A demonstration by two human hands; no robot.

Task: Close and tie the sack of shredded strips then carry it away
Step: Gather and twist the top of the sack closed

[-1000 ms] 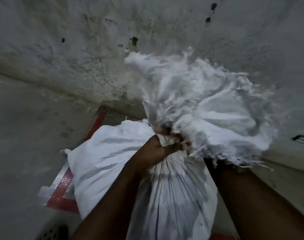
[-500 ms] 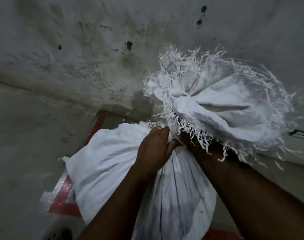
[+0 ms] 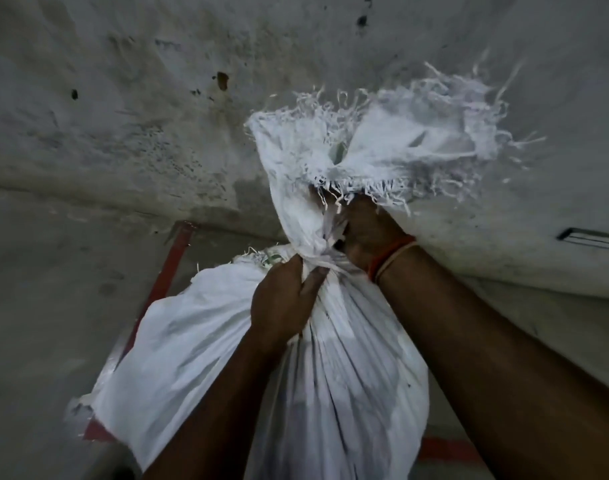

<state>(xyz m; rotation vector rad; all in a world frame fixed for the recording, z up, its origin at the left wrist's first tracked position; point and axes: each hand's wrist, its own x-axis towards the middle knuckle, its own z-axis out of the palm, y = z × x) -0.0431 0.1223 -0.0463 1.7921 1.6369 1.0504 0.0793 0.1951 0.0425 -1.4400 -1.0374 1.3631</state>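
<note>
A full white woven sack (image 3: 192, 358) stands on the floor below me, its cloth gathered into a narrow neck (image 3: 317, 244). Above the neck the frayed mouth (image 3: 393, 147) fans out to the right, with loose threads hanging. My left hand (image 3: 282, 303) clutches the bunched cloth just under the neck. My right hand (image 3: 369, 230), an orange band at its wrist, grips the neck from the right, partly hidden under the fringe. The shredded strips inside are out of sight.
A stained grey wall (image 3: 157, 98) rises right behind the sack. Red painted lines (image 3: 168, 268) run over the concrete floor (image 3: 36, 306) under and beside the sack. A dark slot (image 3: 590, 237) shows low on the wall at the right.
The frayed mouth has swung up and to the right and the neck has become tighter. My right hand has come out from under the fringe and now shows at the neck.
</note>
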